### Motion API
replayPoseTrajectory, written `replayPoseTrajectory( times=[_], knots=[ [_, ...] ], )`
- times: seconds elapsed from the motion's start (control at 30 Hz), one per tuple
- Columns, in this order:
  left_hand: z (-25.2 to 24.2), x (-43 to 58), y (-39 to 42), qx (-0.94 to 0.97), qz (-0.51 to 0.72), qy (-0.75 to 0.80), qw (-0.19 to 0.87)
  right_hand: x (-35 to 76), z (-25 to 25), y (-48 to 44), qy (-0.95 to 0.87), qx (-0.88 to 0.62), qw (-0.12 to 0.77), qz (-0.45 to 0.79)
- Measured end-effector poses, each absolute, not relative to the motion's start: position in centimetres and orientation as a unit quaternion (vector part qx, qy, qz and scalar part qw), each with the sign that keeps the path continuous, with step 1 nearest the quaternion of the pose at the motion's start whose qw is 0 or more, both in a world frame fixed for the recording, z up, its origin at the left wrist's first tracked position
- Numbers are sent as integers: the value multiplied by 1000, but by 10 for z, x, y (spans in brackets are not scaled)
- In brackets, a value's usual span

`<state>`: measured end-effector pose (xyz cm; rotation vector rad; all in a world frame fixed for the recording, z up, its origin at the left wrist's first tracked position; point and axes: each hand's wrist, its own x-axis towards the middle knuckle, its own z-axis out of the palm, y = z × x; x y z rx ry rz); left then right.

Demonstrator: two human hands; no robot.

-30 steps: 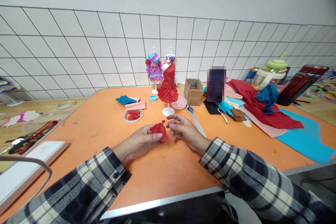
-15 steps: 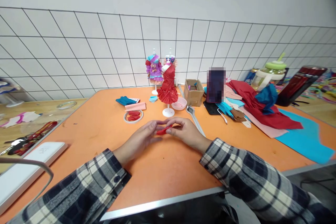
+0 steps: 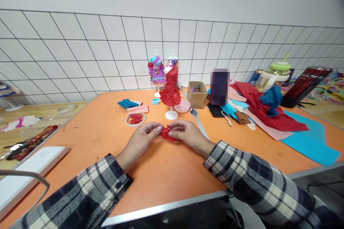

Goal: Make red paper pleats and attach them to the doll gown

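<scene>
Between my hands, just above the orange table, is a small gathered piece of red crepe paper (image 3: 167, 134). My left hand (image 3: 143, 139) pinches its left side between thumb and fingers. On its right side, my right hand (image 3: 188, 134) grips it with the thumb in front. Right behind my hands stands a mini dress form in a red one-shoulder dress (image 3: 171, 87) on a white round base. A shallow ring-shaped dish with red pieces (image 3: 135, 118) lies beyond my left hand. The pink bowl (image 3: 182, 106) is beside the red dress.
Two more dressed forms, one in a purple dress (image 3: 156, 71), stand behind. A cardboard box (image 3: 197, 94), a phone (image 3: 219, 87), red, blue and pink sheets (image 3: 311, 136), a jug (image 3: 272, 77) and a dark red flask (image 3: 307, 87) fill the right. A white power bank (image 3: 32, 175) lies left.
My left hand has closed on the red piece's left side, its fingers no longer stretched. The red piece has turned and shows more of its gathered face.
</scene>
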<state>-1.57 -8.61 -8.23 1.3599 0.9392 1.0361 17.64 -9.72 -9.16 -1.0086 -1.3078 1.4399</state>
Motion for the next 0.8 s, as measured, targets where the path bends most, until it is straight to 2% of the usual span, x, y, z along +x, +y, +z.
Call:
replayPoseTrajectory(
  times=[0.17, 0.4, 0.6, 0.8],
  knots=[
    [-86, -10, -92, 541, 397, 341, 658, 175, -90, -99, -493, -381, 478, 620],
    [-88, -11, -90, 502, 420, 342, 674, 176, -87, -102, -491, -429, 416, 634],
    [-86, -13, -90, 510, 436, 327, 666, 172, -88, -101, -519, -457, 421, 587],
    [-81, -9, -93, 481, 448, 307, 688, 170, -87, -103, -487, -443, 420, 625]
  ],
)
